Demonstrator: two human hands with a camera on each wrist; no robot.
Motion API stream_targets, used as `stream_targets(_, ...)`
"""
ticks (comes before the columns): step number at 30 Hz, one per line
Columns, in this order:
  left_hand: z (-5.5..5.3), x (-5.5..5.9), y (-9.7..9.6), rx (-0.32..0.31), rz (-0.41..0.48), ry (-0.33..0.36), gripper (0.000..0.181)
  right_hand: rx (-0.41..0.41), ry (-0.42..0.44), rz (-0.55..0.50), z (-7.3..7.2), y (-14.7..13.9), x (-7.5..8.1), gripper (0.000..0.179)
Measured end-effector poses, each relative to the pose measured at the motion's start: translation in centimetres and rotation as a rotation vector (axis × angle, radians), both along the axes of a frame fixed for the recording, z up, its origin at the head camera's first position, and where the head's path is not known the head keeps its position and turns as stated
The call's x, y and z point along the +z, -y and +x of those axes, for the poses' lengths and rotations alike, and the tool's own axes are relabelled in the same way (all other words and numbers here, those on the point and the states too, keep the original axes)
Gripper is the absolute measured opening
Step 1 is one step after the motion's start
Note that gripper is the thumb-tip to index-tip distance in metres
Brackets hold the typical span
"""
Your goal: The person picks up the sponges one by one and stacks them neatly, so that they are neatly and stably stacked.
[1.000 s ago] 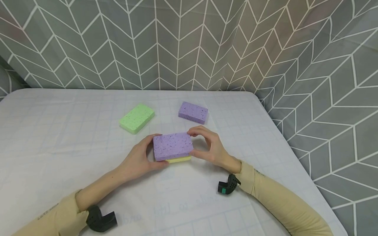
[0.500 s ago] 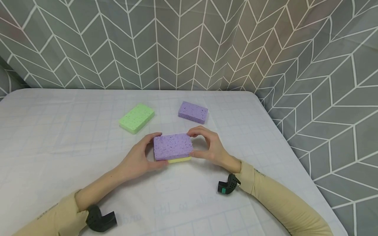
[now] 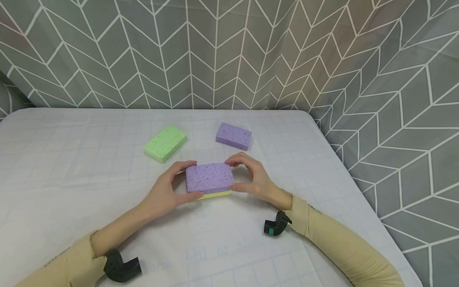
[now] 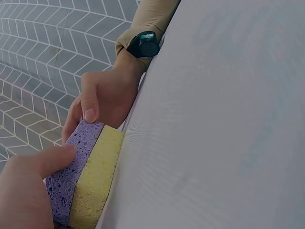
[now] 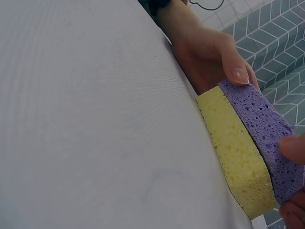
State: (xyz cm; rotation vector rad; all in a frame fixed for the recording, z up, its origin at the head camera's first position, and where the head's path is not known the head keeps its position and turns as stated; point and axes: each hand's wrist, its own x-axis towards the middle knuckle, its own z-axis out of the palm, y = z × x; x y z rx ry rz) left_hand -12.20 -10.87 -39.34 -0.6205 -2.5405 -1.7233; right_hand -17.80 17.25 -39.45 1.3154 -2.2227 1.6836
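Observation:
A purple sponge (image 3: 209,177) lies flat on top of a yellow sponge (image 3: 216,194), which rests on the table. In the head view only a thin front strip of the yellow one shows; both wrist views show the yellow sponge (image 4: 97,179) under the purple sponge (image 5: 259,126). My left hand (image 3: 165,190) holds the purple sponge at its left end, thumb on the near side and fingers at the far side. At the right end, my right hand (image 3: 255,177) pinches the same sponge between thumb and fingers.
Farther back on the white-covered table (image 3: 89,159) lie a green sponge (image 3: 165,144) at left and a second purple sponge (image 3: 234,136) at right. A grey patterned curtain (image 3: 201,56) hangs behind the table and along its right side.
The left thumb has shifted slightly up along the near side of the purple sponge. The right hand and the sponges are almost where they were.

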Motion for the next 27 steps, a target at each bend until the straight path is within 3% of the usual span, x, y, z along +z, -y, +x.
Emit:
stream_targets(7,0.00,-0.05,0.07,0.003,-0.024,0.011,0.082,0.049,-0.012,0.098,-0.09,0.17,0.01,0.063)
stream_targets(16,0.00,0.00,0.02,0.007,-0.037,-0.002,0.081,-0.046,0.019,0.237,0.26,0.30,0.30,0.070)
stream_targets(27,-0.04,-0.11,0.06,0.004,-0.024,0.003,0.079,-0.048,-0.002,0.251,0.31,0.30,0.33,0.070)
